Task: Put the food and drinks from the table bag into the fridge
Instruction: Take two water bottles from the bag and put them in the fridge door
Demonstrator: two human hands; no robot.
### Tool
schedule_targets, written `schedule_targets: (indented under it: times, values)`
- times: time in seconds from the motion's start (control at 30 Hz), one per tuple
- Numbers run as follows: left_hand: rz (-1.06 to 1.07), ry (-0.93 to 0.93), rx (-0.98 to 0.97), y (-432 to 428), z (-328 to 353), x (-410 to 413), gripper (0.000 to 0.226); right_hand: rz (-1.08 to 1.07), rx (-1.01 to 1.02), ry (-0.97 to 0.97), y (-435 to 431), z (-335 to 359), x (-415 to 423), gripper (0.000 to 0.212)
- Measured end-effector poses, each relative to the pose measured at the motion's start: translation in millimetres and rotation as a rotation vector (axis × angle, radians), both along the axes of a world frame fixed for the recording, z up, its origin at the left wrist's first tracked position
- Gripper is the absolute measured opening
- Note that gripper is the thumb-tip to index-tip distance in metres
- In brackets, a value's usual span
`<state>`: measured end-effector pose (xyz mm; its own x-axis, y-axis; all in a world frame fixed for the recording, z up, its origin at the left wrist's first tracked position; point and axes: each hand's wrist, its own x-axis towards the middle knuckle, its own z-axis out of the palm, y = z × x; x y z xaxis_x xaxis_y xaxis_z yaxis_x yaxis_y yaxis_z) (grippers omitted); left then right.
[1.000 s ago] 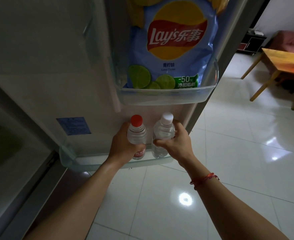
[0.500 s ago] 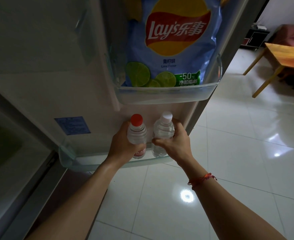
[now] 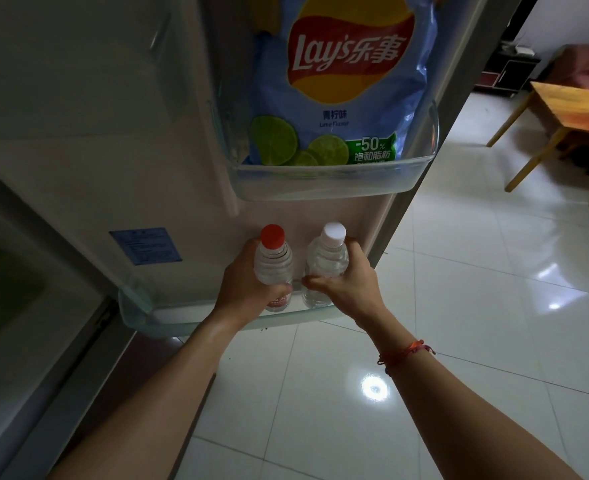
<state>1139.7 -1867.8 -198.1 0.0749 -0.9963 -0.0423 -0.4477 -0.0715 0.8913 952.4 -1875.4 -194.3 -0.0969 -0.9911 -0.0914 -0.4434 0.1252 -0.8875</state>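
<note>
Nearest to us, our two forearms reach forward over the white tiled floor [image 3: 459, 306], a red string bracelet [image 3: 405, 353] on the right wrist. Our left hand [image 3: 248, 282] is wrapped around the red-capped bottle [image 3: 274, 261], and our right hand [image 3: 348, 282] grips the white-capped bottle [image 3: 326, 261]. Both bottles stand upright, just beside each other, their bases inside the lower door shelf [image 3: 147, 313] of the open fridge door [image 3: 95, 150]. Above them, the upper door shelf [image 3: 320, 188] holds a blue bag of lime-flavour chips [image 3: 341, 81]. Far off to the right, a wooden table [image 3: 570, 109] stands on the tiles.
</note>
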Motion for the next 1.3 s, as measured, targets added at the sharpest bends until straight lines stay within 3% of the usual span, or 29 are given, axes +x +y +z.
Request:
schedule_targets:
  times: [0.33, 0.57, 0.77, 1.1, 1.3]
  values:
    - [-0.013, 0.02, -0.022, 7.1, 6.1, 2.0, 0.068, 0.028, -0.014, 0.009, 6.9, 3.5, -1.7, 0.093]
    - [0.013, 0.044, -0.048, 17.9, 18.1, 8.2, 0.073, 0.088, -0.077, 0.081, 21.6, 20.4, -6.6, 0.091]
    - [0.014, -0.141, -0.128, 40.2, 42.3, 16.1, 0.086, 0.11, -0.147, 0.233, 44.9, 44.2, -10.8, 0.098]
    - [-0.003, -0.442, -0.321, 99.9, 96.4, 30.1, 0.073, 0.163, -0.227, 0.559, 101.3, 94.2, -21.8, 0.09]
    - [-0.004, -0.622, -0.429, 130.7, 120.5, 39.6, 0.078, 0.161, -0.266, 0.738, 133.6, 122.2, -28.2, 0.088]
